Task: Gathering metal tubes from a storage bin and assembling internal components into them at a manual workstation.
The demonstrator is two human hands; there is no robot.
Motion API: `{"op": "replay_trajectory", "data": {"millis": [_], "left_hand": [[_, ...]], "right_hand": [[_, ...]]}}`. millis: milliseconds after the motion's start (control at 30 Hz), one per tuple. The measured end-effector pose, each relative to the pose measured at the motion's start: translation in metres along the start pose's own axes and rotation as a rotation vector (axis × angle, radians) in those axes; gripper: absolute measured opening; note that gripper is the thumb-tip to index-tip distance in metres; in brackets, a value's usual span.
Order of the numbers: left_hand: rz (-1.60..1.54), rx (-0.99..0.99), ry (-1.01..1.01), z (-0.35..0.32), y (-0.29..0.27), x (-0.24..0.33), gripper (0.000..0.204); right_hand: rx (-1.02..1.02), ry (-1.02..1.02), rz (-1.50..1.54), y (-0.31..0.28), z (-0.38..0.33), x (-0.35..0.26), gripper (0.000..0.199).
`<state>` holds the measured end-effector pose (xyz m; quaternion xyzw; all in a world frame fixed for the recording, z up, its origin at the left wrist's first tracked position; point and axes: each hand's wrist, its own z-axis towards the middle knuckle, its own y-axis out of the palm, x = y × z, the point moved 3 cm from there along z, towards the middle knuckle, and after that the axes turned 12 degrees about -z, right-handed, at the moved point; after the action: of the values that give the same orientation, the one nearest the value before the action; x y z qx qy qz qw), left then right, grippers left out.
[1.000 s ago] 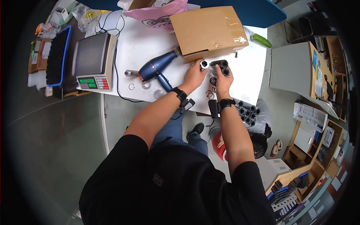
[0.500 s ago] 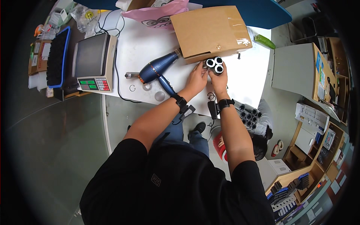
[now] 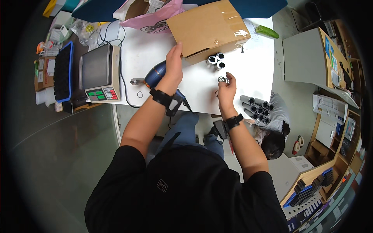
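My left hand [image 3: 174,66] is above the navy hair dryer [image 3: 154,76], its fingers stretched toward the left edge of the cardboard box [image 3: 210,27]. Whether it touches the box cannot be made out. My right hand [image 3: 227,92] pinches a few thin metal rings [image 3: 223,80] between thumb and fingers, over the white table. Three metal tubes [image 3: 216,61] with white rims and dark insides stand grouped just beyond it, in front of the box. Several grey tubes [image 3: 254,109] are bunched at the table's near right edge.
A weighing scale [image 3: 99,73] stands on the left beside a blue-edged black tray [image 3: 64,72]. Behind are a pink bag [image 3: 155,21] and a green cucumber-like thing [image 3: 267,32]. A small open ring [image 3: 140,94] lies near the dryer. Another person [image 3: 274,143] is low at the right.
Both hands have let go of the three tubes, which now stand on the table. My left hand has moved left over the hair dryer. My right hand has come nearer and holds metal rings.
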<state>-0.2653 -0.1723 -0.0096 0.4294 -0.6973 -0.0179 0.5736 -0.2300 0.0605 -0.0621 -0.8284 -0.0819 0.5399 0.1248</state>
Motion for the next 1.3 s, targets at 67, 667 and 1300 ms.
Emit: {"op": "replay_trajectory", "data": {"millis": [67, 667, 1300], "left_hand": [[-0.029, -0.042, -0.020, 0.002, 0.008, 0.004, 0.031], [-0.272, -0.525, 0.060, -0.044, 0.158, 0.072, 0.033], [0.272, 0.075, 0.804, -0.467, -0.097, 0.325, 0.027]], "right_hand": [[-0.032, -0.049, -0.028, -0.016, -0.022, -0.009, 0.051], [-0.140, -0.147, 0.096, -0.194, -0.165, 0.033, 0.018], [-0.271, -0.253, -0.120, -0.321, -0.206, 0.137, 0.013]]}}
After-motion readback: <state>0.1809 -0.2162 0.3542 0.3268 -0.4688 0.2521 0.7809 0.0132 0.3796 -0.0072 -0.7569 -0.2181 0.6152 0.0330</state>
